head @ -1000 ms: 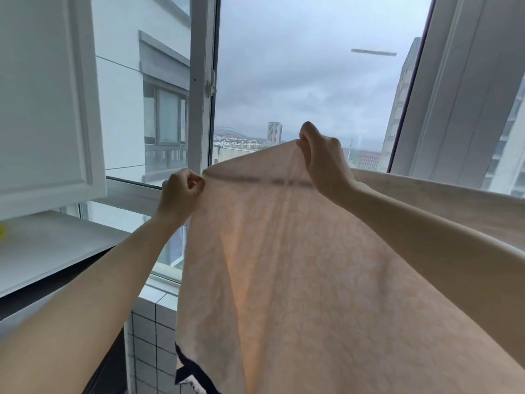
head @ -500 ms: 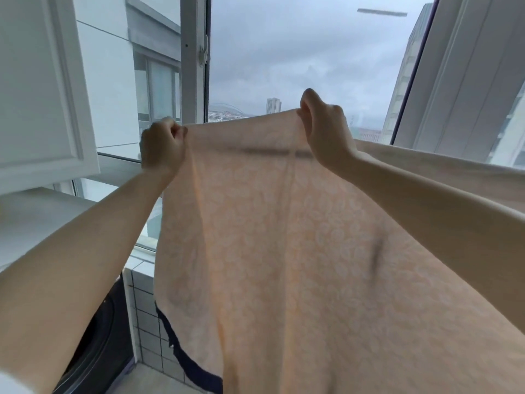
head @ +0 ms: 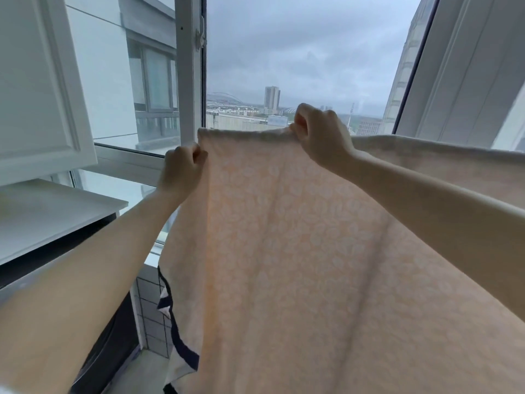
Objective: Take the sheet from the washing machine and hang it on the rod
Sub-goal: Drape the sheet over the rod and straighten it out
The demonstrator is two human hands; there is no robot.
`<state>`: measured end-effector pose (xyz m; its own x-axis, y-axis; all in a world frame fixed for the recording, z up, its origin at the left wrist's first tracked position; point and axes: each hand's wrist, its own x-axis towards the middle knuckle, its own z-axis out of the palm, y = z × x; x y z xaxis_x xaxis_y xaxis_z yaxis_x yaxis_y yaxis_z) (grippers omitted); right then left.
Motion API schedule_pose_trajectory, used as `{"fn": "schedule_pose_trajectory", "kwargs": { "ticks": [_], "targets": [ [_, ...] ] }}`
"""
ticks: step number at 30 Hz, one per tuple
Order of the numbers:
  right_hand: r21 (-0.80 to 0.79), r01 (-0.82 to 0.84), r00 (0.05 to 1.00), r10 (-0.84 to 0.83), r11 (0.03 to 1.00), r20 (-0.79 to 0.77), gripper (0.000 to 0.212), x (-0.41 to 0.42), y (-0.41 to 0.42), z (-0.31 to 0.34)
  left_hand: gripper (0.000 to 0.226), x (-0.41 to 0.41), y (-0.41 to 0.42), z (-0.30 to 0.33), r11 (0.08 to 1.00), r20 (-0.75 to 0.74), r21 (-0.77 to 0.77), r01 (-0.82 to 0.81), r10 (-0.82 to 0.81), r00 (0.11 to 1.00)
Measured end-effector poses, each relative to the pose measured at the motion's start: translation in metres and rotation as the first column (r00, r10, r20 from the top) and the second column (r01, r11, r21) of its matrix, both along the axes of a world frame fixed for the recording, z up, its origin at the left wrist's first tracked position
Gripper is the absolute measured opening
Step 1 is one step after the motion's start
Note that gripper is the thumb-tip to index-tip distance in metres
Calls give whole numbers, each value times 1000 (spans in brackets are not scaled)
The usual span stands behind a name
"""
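A pale peach sheet [head: 298, 251] with a faint white pattern and a dark navy border at its lower left hangs spread in front of me, its top edge running right past the window. My left hand [head: 181, 169] pinches the sheet's upper left corner. My right hand [head: 321, 137] grips the top edge a little higher and to the right. The rod is hidden; I cannot tell whether the sheet lies over it. The dark front of the washing machine [head: 108, 345] shows at the lower left, under a white top.
A white cabinet door [head: 37, 81] stands open at upper left above a white counter [head: 48, 211]. The window frame [head: 189, 66] and an open sash [head: 460, 66] lie behind the sheet. White tiles [head: 147, 317] cover the low wall below the sill.
Both hands and the sheet's top edge sit lower in view than half a second ago, and my left hand has come closer to my right. The dark line seen through the fabric no longer shows.
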<state>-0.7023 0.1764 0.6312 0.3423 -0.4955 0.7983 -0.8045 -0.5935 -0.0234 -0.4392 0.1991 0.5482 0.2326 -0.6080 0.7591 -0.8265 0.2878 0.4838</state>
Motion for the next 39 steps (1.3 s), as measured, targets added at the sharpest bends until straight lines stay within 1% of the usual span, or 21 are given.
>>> {"fn": "schedule_pose_trajectory", "kwargs": {
  "ticks": [2, 5, 8, 12, 15, 17, 19, 21, 22, 24, 25, 26, 28, 31, 33, 36, 39],
  "targets": [
    [-81, -55, 997, 51, 995, -56, 16, -3, 3, -9, 27, 1, 4, -11, 999, 132, -23, -46, 49, 990],
    [-213, -117, 982, 80, 970, -174, 23, -9, 8, -21, 27, 1, 11, -30, 990, 264, -60, -126, 137, 955],
    [-280, -173, 956, 93, 944, -278, 25, -13, 5, -31, 27, 2, 19, -44, 990, 317, -76, -120, 138, 938],
    [-359, -279, 923, 145, 891, -358, 12, -12, 10, -47, 27, 5, 30, -60, 990, 363, -85, -110, 133, 922],
    [-363, -358, 869, 165, 860, -467, 8, -13, 16, -66, 27, 9, 36, -69, 991, 414, -74, -112, 133, 900],
    [-323, -369, 826, 148, 872, -544, 16, -15, 20, -81, 25, 12, 41, -72, 991, 461, -47, -123, 131, 878],
    [-282, -357, 807, 142, 891, -573, 22, -15, 24, -90, 24, 15, 45, -72, 990, 492, -14, -141, 129, 861],
    [-273, -347, 818, 147, 897, -556, 20, -12, 29, -87, 30, 21, 46, -67, 990, 444, 2, -139, 123, 888],
    [-279, -346, 827, 151, 896, -542, 17, -10, 32, -81, 31, 24, 46, -63, 992, 373, 20, -125, 109, 921],
    [-267, -340, 838, 162, 902, -521, 12, -9, 35, -69, 22, 26, 44, -47, 996, 145, 34, -78, 73, 987],
    [-255, -331, 840, 160, 909, -519, 12, -10, 36, -64, 17, 25, 42, -37, 998, 37, 19, -65, 64, 997],
    [-245, -317, 840, 151, 916, -521, 11, -10, 36, -60, 19, 23, 41, -25, 999, -28, -1, -52, 52, 998],
    [-223, -286, 842, 134, 932, -522, 11, -11, 35, -54, 30, 19, 36, -2, 1000, -62, -15, 13, -14, 998],
    [-223, -242, 866, 107, 944, -489, 14, -13, 36, -42, 37, 11, 25, 24, 992, -71, 58, 111, -107, 992],
    [-231, -178, 893, 58, 957, -446, 22, -18, 37, -33, 35, 4, 18, 30, 991, -37, 82, 106, -104, 994],
    [-195, -29, 921, -50, 980, -386, 35, -33, 38, -22, 27, -4, 12, 30, 998, -66, 8, 67, -66, 996],
    [-156, 40, 940, -90, 987, -330, 30, -52, 39, -13, 13, -1, 7, 25, 999, -54, -32, -12, 10, 999]
  ]
}}
